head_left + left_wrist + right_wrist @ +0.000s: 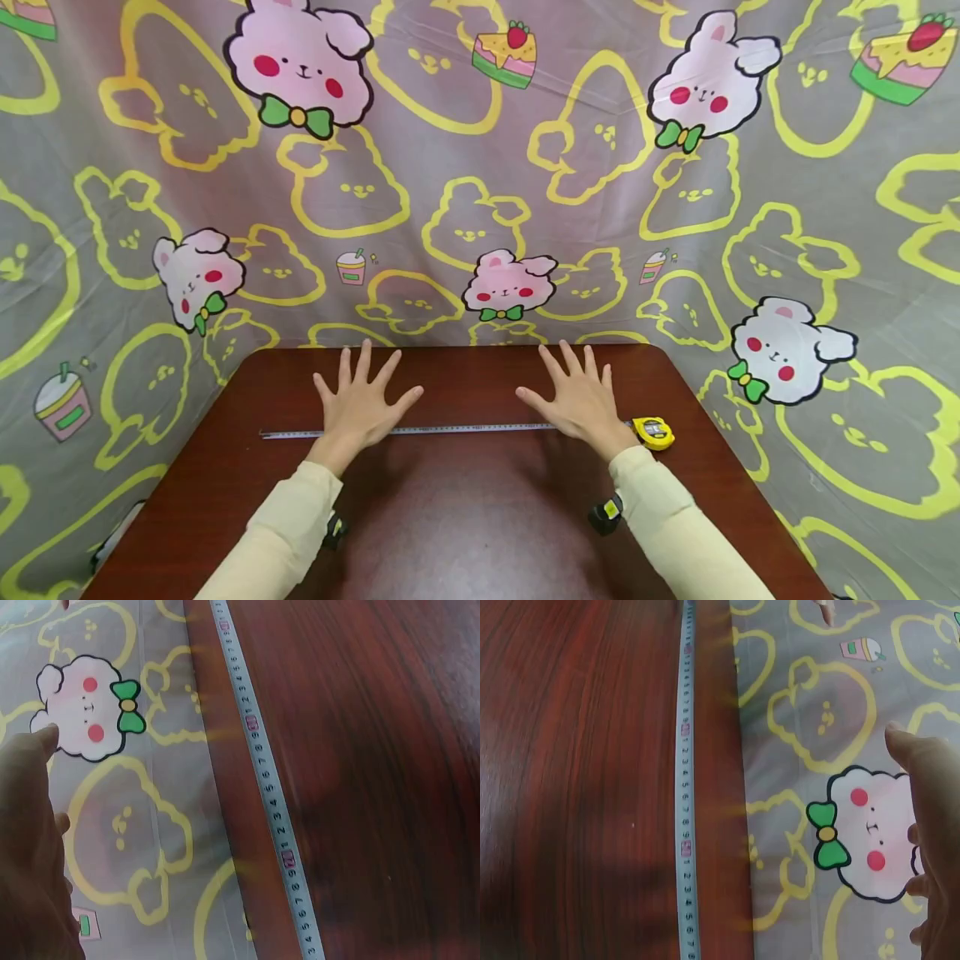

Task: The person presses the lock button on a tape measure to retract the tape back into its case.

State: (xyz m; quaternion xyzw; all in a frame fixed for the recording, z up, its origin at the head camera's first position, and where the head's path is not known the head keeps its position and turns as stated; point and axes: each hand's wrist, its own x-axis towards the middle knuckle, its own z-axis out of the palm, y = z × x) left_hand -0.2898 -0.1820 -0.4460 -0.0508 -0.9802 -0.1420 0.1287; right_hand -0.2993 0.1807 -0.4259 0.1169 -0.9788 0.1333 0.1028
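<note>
At the lower edge of the head view, my pale sleeves [288, 521] come in. Near the centre, my left hand [356, 410] and my right hand [583, 402] have the fingers spread wide, holding nothing. Beneath them, the measuring tape [472, 429] lies extended on the brown table [480, 508], its yellow case [654, 433] right of centre. A rabbit-printed cloth [450, 142] fills the upper frame.

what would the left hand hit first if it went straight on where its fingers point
Probably the patterned cloth beyond the table; no object shows between it and the left hand, though depth is unclear.
</note>
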